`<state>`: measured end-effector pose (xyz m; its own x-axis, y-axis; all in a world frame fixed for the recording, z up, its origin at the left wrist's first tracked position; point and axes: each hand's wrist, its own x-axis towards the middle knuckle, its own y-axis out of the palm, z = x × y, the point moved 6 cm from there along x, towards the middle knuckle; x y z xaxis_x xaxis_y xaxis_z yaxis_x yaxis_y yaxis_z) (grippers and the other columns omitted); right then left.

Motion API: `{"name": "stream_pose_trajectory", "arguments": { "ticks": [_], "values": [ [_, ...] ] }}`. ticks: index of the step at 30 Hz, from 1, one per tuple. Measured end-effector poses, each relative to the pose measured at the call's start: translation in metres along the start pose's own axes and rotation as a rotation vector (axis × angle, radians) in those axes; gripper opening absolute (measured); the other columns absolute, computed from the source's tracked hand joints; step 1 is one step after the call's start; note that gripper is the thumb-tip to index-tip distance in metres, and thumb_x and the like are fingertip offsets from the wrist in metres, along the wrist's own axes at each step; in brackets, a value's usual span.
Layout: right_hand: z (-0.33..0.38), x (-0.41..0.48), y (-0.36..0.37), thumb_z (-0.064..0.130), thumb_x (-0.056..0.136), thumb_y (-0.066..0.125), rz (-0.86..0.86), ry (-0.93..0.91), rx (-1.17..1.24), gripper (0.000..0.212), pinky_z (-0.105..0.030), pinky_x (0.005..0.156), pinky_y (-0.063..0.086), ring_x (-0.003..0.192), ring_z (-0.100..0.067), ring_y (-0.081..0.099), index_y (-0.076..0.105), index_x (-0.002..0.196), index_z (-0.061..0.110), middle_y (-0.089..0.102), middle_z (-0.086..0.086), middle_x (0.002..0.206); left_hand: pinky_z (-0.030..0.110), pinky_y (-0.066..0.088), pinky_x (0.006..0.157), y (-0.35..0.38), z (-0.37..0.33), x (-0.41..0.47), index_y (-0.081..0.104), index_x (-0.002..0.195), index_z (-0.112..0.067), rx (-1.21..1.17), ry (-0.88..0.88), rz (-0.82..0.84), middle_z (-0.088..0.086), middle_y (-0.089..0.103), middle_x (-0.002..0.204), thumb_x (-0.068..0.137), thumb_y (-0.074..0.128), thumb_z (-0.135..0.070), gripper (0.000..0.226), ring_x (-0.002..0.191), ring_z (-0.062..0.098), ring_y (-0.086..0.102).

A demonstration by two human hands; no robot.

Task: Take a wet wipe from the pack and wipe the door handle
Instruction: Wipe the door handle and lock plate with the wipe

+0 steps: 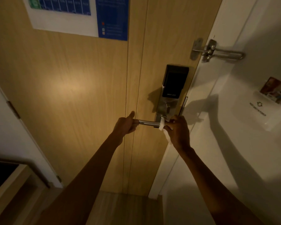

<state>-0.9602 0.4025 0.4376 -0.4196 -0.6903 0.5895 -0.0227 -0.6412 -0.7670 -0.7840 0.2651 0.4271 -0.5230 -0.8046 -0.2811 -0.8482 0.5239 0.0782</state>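
Note:
A silver lever door handle (147, 122) sticks out leftward from a smart lock plate (174, 88) on the wooden door (74, 88). My left hand (126, 125) grips the free end of the handle. My right hand (179, 129) holds a white wet wipe (162, 125) wrapped against the handle near its pivot, and part of the wipe hangs below the palm. The wipe pack is not in view.
A metal swing latch (216, 50) bridges the door and the white frame at upper right. A card holder with a card (272, 90) is on the right wall. A blue and white notice (81, 15) is on the door. A dark cabinet (5, 177) stands at lower left.

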Motion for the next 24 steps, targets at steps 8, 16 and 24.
{"name": "stream_pose_trajectory", "arguments": {
  "ticks": [8, 16, 24],
  "values": [
    [0.034, 0.014, 0.014, 0.029, 0.081, 0.074, 0.077, -0.093, 0.079, 0.016, -0.026, 0.077, 0.052, 0.095, -0.019, 0.059, 0.074, 0.091, 0.016, 0.067, -0.002, 0.099, 0.026, 0.052, 0.075, -0.001, -0.001, 0.000, 0.072, 0.091, -0.005, 0.019, -0.020, 0.045, 0.015, 0.068, 0.092, 0.095, 0.044, -0.047, 0.051, 0.080, 0.021, 0.061],
    [0.043, 0.012, 0.011, 0.034, 0.090, 0.061, 0.089, -0.079, 0.075, 0.025, -0.020, 0.080, 0.050, 0.097, -0.015, 0.062, 0.070, 0.102, 0.015, 0.065, -0.004, 0.106, 0.034, 0.053, 0.091, -0.002, 0.005, -0.003, 0.071, 0.102, -0.013, 0.045, -0.059, 0.066, 0.008, 0.069, 0.112, 0.095, 0.030, -0.058, 0.061, 0.100, 0.023, 0.065],
    [0.061, 0.023, 0.032, 0.036, 0.088, 0.064, 0.169, -0.077, 0.045, 0.024, -0.030, 0.082, 0.056, 0.099, -0.019, 0.063, 0.071, 0.099, 0.016, 0.067, -0.003, 0.109, 0.036, 0.051, 0.094, -0.004, 0.001, -0.002, 0.072, 0.103, -0.015, 0.084, -0.052, 0.088, 0.007, 0.070, 0.104, 0.095, 0.019, -0.059, 0.069, 0.097, 0.022, 0.064]
  ]
}}
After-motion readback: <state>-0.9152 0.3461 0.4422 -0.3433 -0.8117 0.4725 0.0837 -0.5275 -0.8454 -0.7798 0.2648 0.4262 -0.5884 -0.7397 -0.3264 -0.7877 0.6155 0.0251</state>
